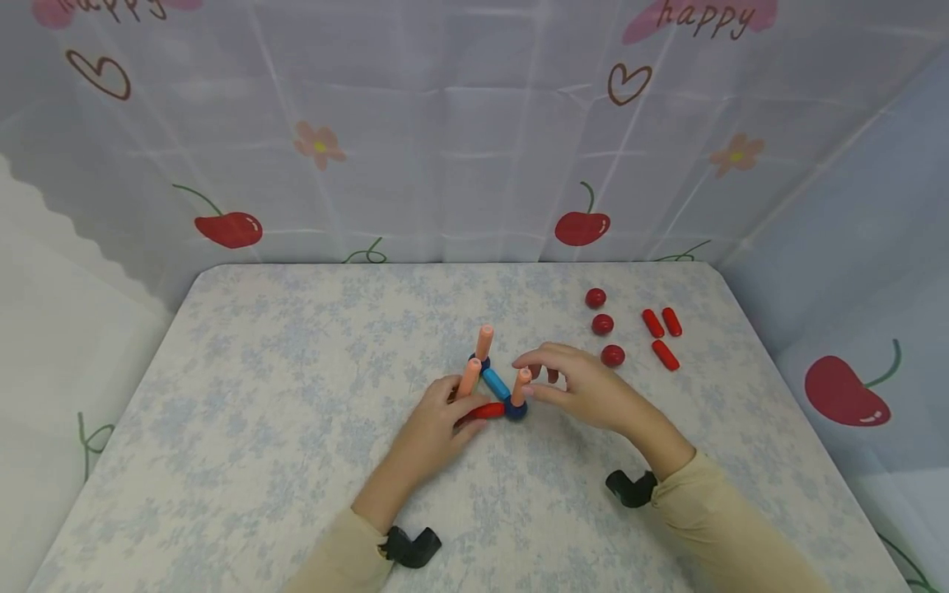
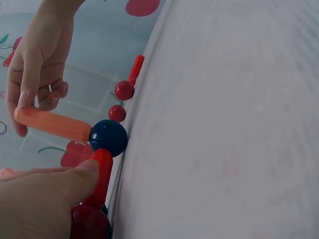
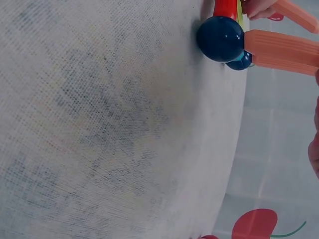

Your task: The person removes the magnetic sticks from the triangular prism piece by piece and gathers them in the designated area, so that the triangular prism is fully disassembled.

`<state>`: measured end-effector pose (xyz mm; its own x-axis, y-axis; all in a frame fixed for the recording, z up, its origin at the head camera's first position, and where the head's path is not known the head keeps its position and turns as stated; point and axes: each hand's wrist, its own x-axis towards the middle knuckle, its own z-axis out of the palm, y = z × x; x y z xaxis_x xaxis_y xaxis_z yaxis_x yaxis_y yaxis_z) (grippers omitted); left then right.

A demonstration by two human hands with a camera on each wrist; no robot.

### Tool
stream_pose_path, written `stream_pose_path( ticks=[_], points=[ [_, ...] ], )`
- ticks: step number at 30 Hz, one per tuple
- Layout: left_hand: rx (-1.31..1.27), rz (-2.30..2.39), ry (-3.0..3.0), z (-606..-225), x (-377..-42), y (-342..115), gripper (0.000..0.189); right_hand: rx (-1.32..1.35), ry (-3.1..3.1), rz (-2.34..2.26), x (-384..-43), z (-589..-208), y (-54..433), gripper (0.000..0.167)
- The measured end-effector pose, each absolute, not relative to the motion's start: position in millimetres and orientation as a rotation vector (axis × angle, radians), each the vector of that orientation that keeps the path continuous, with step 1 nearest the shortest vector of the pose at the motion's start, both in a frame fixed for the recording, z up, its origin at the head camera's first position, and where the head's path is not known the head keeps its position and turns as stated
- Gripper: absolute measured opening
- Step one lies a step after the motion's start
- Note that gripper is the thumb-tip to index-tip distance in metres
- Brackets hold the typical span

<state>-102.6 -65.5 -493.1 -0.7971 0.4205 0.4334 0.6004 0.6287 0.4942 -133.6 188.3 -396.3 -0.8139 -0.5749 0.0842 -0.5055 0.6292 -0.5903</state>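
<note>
A small frame of magnetic rods and balls stands mid-table. My left hand [image 1: 432,424] pinches its red rod [image 2: 103,174] low down, thumb along the side. That rod runs from a dark red ball [image 2: 90,221], partly covered by the hand, to a dark blue ball [image 1: 515,409]. From the blue ball rises an orange rod [image 1: 520,389]; my right hand [image 1: 586,387] holds its upper end between thumb and index finger, other fingers curled. A light blue rod [image 1: 495,384] leads to the rear blue ball [image 1: 485,363]. Two more orange rods stand upright, one at the rear [image 1: 484,342].
Right of the frame, three loose red balls [image 1: 603,324] form a row behind the right hand. Beyond them lie three loose red rods [image 1: 665,355]. A printed curtain [image 1: 445,165] hangs at the table's back edge; the table [image 1: 259,395] has a flowered cover.
</note>
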Motion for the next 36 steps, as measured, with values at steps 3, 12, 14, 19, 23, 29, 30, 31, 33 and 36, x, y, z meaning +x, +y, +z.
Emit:
stream_pose_path(
  ticks=[3,12,14,19,23,29,30,31,33,36],
  points=[
    [-0.828,-0.852,-2.587,-491,-104,-61,0.026,-0.879,2.725,-0.852,-135,-397,185,0.035],
    [-0.788,-0.822,-2.525,-497,-106,-57,0.016,-0.800,2.735,-0.786,-133,-402,184,0.025],
    [-0.786,-0.828,-2.509,-498,-106,-57,0.016,-0.781,2.747,-0.793,-133,-403,186,0.023],
    [-0.762,-0.845,-2.508,-499,-106,-57,0.012,-0.751,2.759,-0.838,-132,-409,193,0.015],
    [-0.752,-0.845,-2.521,-499,-105,-57,0.012,-0.716,2.714,-0.903,-134,-415,201,0.010],
    [-0.755,-0.855,-2.530,-498,-105,-57,0.011,-0.685,2.645,-0.908,-136,-416,212,0.004],
    [-0.751,-0.857,-2.533,-498,-105,-57,0.011,-0.694,2.643,-0.893,-136,-415,213,0.002],
    [-0.748,-0.862,-2.538,-498,-105,-57,0.011,-0.701,2.644,-0.866,-137,-414,214,0.003],
    [-0.741,-0.865,-2.539,-498,-104,-57,0.011,-0.722,2.656,-0.788,-137,-413,215,0.008],
    [-0.735,-0.870,-2.540,-497,-104,-57,0.011,-0.778,2.691,-0.618,-137,-414,214,0.015]
  ],
)
